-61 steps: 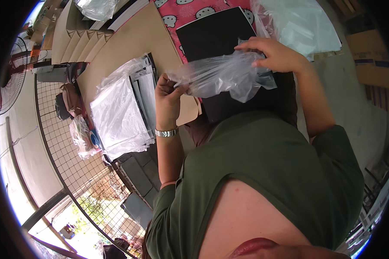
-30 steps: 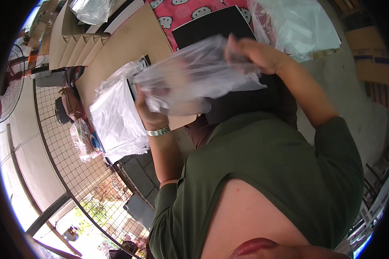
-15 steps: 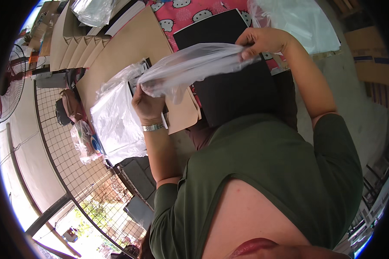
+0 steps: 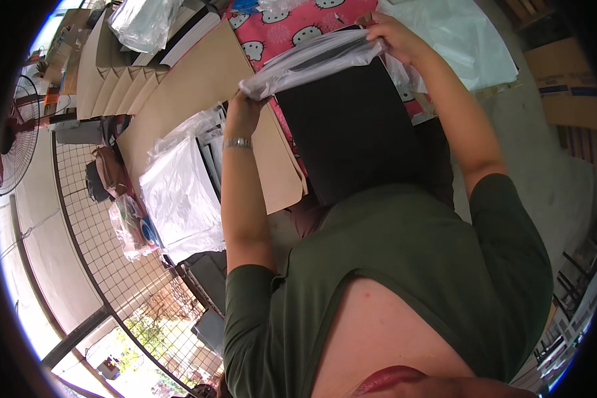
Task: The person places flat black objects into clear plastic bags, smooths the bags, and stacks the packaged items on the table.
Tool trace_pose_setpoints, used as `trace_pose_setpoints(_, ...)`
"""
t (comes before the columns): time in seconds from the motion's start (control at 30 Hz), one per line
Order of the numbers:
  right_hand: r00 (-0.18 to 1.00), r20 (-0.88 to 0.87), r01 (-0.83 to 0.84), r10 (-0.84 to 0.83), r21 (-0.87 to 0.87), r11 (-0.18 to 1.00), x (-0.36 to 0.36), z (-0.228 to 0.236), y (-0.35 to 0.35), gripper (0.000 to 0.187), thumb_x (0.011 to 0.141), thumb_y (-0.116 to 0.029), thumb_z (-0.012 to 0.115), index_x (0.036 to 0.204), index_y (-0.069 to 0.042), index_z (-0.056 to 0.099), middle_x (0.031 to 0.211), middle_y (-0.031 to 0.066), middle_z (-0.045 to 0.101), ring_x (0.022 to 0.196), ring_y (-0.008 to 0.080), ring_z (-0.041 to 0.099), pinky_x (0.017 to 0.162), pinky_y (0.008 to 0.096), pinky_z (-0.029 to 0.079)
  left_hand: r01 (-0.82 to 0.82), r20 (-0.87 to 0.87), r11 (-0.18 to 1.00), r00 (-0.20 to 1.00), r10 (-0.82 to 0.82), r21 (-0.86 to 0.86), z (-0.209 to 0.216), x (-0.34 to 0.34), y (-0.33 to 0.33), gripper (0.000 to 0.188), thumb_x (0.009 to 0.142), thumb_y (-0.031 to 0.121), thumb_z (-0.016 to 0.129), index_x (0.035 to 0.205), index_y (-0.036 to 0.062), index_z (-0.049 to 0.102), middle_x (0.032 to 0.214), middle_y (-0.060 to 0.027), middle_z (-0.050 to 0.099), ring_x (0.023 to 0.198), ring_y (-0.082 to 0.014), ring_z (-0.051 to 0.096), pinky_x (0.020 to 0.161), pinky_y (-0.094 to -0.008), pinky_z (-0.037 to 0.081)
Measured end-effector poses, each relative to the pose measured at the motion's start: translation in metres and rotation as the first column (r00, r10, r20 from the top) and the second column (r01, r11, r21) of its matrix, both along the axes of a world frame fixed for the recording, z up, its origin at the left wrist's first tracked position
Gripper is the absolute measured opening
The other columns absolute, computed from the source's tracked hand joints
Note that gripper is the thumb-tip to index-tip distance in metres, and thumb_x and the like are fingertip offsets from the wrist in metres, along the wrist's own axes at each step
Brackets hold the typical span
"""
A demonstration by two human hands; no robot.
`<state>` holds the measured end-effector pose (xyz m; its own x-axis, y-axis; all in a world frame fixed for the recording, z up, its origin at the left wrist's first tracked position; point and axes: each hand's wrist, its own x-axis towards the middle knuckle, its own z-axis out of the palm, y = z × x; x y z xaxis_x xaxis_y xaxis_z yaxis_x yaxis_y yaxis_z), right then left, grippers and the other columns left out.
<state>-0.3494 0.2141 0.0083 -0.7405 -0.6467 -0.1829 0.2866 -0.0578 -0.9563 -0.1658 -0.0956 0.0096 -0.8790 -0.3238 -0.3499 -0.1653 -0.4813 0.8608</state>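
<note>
A clear plastic bag point(image 4: 288, 74) is stretched between my two hands, gathered into a band across the far edge of a flat black board point(image 4: 351, 129). Some of the black shows through the plastic. My left hand point(image 4: 244, 111), with a metal watch band on the wrist, pinches the bag's left end. At the other end, the fingers of my right hand point(image 4: 394, 38) close on the plastic, farther from me. The board's near side reaches my lap. Whether its far edge lies inside the bag, I cannot tell.
Brown cardboard sheets point(image 4: 199, 73) lie left of the board, beside a stack of plastic-wrapped white sheets point(image 4: 182, 199). A pink patterned cloth point(image 4: 272, 30) covers the table's far part. More clear plastic point(image 4: 467, 43) lies at right. A fan point(image 4: 20, 132) stands far left.
Both hands have moved away from me with the plastic bag, from above the middle of the black board to its far edge. The bag is now bunched narrower, and more of the board shows.
</note>
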Motion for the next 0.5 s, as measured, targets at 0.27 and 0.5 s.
trace_pose_setpoints(0.27,0.460,-0.814,0.656,0.356,0.581,0.481,-0.013,-0.047,-0.046,0.023,0.075,-0.017,0.055,0.087,0.000,0.065,0.088,0.0210,0.063,0.087,0.0363,0.061,0.074,0.0431,0.049,0.169,0.340,0.685,0.932,0.123,-0.709,-0.030,-0.061,0.001,0.020,0.077,0.012,0.047,0.078,-0.0029,0.061,0.062,-0.0108,0.057,0.053,-0.0197,0.053,0.049,-0.0342,0.041)
trace_pose_setpoints(0.5,0.552,-0.705,0.554,0.445,0.709,0.436,-0.007,-0.027,-0.046,0.022,0.076,-0.016,0.050,0.081,-0.004,0.069,0.088,0.0201,0.064,0.083,0.0358,0.063,0.075,0.0429,0.049,0.174,0.410,0.785,0.906,0.110,-0.595,-0.002,-0.048,-0.005,0.021,0.079,0.015,0.044,0.067,0.0026,0.057,0.053,-0.0059,0.050,0.042,-0.0185,0.045,0.040,-0.0343,0.033)
